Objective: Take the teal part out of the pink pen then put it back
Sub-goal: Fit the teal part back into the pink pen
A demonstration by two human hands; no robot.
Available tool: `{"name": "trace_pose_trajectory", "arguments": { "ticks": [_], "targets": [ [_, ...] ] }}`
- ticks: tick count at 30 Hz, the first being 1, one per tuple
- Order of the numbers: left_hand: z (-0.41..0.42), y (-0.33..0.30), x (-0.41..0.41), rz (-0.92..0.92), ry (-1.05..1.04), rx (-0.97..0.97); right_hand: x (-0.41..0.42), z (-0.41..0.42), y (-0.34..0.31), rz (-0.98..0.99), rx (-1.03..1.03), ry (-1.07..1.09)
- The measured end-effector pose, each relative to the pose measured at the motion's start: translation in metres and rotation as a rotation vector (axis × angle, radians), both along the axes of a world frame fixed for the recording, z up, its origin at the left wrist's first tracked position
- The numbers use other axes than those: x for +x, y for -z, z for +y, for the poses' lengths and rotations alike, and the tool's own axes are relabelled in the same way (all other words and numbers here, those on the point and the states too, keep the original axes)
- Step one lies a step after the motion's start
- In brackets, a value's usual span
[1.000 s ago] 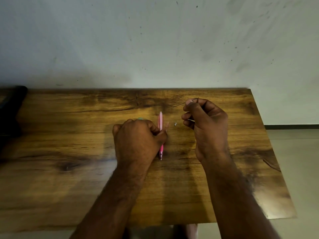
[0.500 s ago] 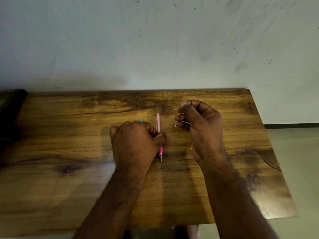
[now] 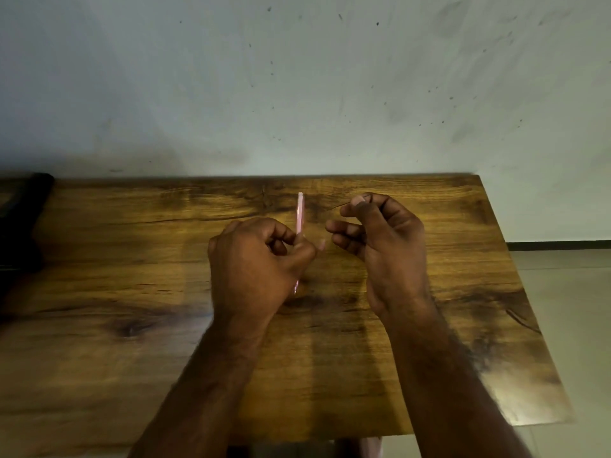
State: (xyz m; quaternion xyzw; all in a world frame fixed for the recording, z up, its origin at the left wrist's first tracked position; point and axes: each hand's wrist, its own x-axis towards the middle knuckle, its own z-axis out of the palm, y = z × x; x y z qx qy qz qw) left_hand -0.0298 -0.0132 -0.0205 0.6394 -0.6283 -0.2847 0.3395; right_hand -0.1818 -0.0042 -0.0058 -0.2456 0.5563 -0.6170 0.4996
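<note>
A dark, blurred object point(image 3: 24, 223) sits at the far left edge of a glossy brown wood-grain tabletop point(image 3: 132, 276), pushed up against a pale, speckled wall point(image 3: 297, 87).

Near the middle of the table, the person's left hand point(image 3: 254, 269) is curled into a loose fist around a slim pink plastic pen point(image 3: 300, 214), the thumb and fingers clamped on its lower half. The pen stands close to upright, tilted slightly, its upper end rising clear of the knuckles toward the wall and its lower tip point(image 3: 295, 290) showing just below the heel of the hand, at or just above the wood; whether it touches the surface cannot be told. The pen is motion-blurred.

Just to the right, a small gap away, the right hand point(image 3: 386, 246) is raised with its fingers bent, the thumb and forefinger pinched together on a thin, dark, wire-like piece point(image 3: 340, 205) that points left toward the pen. It is too fine to make out its colour. A teal part cannot be made out in either hand.

Farther right, beyond the table's edge, lies a pale tiled floor point(image 3: 568, 309) with a dark skirting strip at the base of the wall.
</note>
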Motion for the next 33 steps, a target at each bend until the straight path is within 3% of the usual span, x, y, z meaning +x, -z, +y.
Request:
{"name": "trace_pose_trajectory", "arguments": {
  "ticks": [6,16,33],
  "targets": [
    [0.002,0.002,0.008,0.016,0.119,-0.154,0.009,0.001,-0.01,-0.069,-0.091,-0.059],
    [-0.001,0.006,0.018,-0.017,0.191,-0.397,0.012,0.004,-0.026,0.109,-0.263,-0.12],
    [-0.004,0.008,0.025,-0.031,0.192,-0.409,0.017,0.003,-0.032,0.258,-0.303,-0.126]
  ]
}}
